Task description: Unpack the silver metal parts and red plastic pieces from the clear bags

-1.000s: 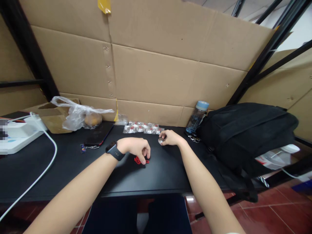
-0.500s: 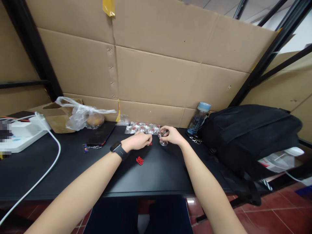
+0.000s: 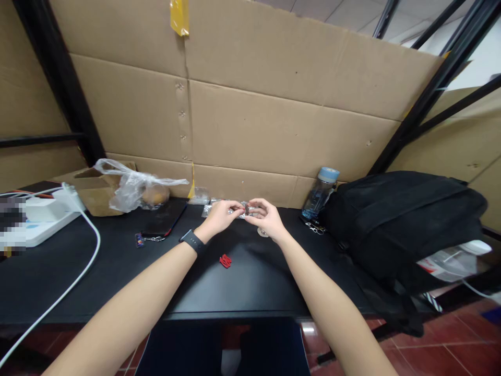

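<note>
My left hand (image 3: 224, 215), with a dark watch on its wrist, pinches a small red piece; its fingertips hide most of it. My right hand (image 3: 269, 218) holds a small dark disc (image 3: 247, 210) on edge between thumb and fingers. Both sets of fingertips meet at the disc, just above the black table. Under the right hand lies a round, pale, clear-looking piece (image 3: 262, 232), partly covered. Behind the hands, clear plastic packets (image 3: 207, 210) are mostly hidden. A small pile of red strips (image 3: 225, 261) rests nearer the front edge.
A phone-like black slab (image 3: 160, 222) and a clear bag with an orange fruit (image 3: 154, 196) are at left, beside a white power strip (image 3: 50, 222) with a cable. At right stand a blue-capped bottle (image 3: 319, 193) and a black backpack (image 3: 403, 224). Cardboard (image 3: 254, 130) walls the back.
My left hand has risen from the table with the red piece. My right hand has moved left and lifted the dark disc, so both hands now meet. A round pale piece stays on the table.
</note>
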Motion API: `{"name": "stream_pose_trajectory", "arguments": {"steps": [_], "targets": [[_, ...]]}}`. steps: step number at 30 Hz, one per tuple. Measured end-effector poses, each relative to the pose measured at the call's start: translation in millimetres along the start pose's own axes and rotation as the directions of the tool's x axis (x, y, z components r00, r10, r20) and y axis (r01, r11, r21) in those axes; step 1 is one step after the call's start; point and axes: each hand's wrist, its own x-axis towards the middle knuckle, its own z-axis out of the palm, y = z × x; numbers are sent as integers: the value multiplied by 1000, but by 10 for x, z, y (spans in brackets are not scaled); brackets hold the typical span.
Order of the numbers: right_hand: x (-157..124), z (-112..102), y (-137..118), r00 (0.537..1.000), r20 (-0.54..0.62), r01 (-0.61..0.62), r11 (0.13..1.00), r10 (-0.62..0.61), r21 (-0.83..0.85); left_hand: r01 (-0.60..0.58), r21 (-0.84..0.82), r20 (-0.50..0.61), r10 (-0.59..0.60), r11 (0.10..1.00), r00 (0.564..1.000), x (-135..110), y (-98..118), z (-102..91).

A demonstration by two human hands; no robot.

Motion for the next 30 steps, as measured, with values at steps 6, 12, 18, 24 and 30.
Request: {"name": "stream_pose_trajectory", "arguments": {"steps": [6,12,18,24,30], "targets": [[-5,44,-22,999,-15,44,999,-44,16,-93,147,-13,96,985,995,-21,84,25],[-8,47,4,1000,-13,28,999,-27,24,-105,331,-101,146,938,984,-60,109,29],[-7,63,50,1000,-11,-1,999,2,52,-124,425,-152,205,897,967,-94,164,19],[32,5,72,997,20,-72,994,74,-76,-142,455,-150,232,879,961,-101,209,19],[49,-69,175,995,68,94,910,-73,-403,-189,454,-58,241,871,969,-84,132,22]]}}
